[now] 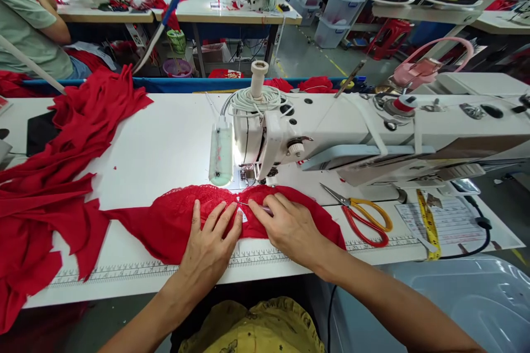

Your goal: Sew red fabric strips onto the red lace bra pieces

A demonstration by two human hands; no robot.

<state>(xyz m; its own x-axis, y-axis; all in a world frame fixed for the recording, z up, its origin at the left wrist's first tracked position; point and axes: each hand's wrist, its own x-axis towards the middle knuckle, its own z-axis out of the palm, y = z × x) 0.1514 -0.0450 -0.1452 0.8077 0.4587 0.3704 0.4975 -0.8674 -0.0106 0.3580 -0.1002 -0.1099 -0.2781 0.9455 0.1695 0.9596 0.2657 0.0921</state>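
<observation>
A red lace garment piece lies flat on the white table in front of the sewing machine, its far edge near the needle and presser foot. My left hand rests flat on the red piece with fingers stretched out. My right hand presses on the cloth beside it and pinches a thin metal tool, perhaps tweezers, whose tip points to a small white spot between my hands.
A heap of red cloth pieces covers the table's left side. Scissors with yellow and red handles and a yellow tape measure lie to the right. A grey bin stands at lower right. Another person sits at far left.
</observation>
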